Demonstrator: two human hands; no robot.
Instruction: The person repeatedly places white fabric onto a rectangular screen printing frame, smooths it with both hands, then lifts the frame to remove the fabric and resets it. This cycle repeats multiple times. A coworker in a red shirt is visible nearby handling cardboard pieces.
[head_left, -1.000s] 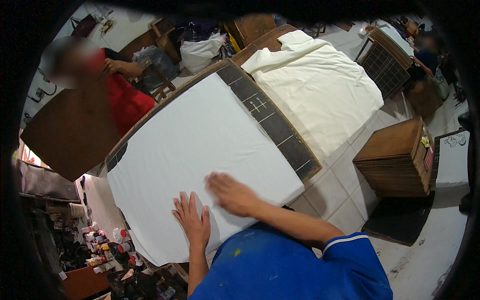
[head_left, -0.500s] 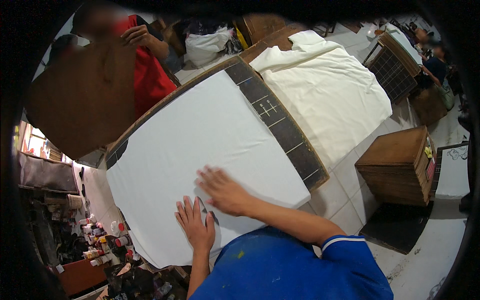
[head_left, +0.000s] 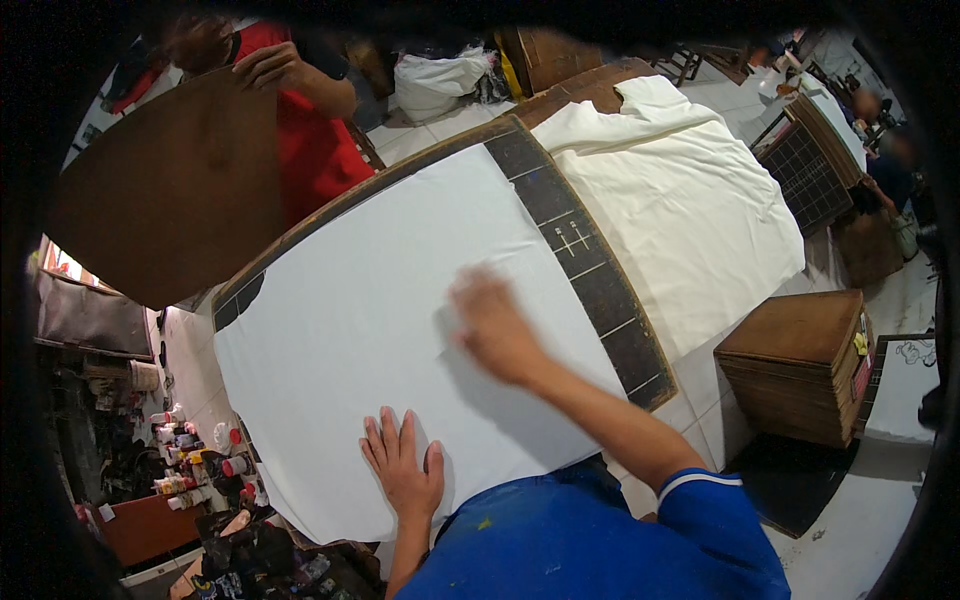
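A smooth white cloth (head_left: 340, 310) lies spread over a dark board (head_left: 600, 270) with pale ruled lines and a brown edge. The board's lined margin shows along the right and at the far left corner. My left hand (head_left: 408, 475) rests on the cloth near its front edge, fingers spread and palm down. Over the middle right of the cloth is my right hand (head_left: 500, 335), smeared by motion. Its fingers are too blurred to make out, and whether it touches the cloth I cannot tell.
Beyond the board, a cream T-shirt (head_left: 690, 220) lies flat. A stack of brown boards (head_left: 785, 375) stands at the right. At the far left, a person in red (head_left: 318, 150) holds up a large brown panel (head_left: 170, 190). Several small bottles (head_left: 185, 480) crowd the lower left.
My right hand has swept away from my left, farther out and to the right over the cloth. My left hand stays flat on the cloth. The whole view has shifted slightly.
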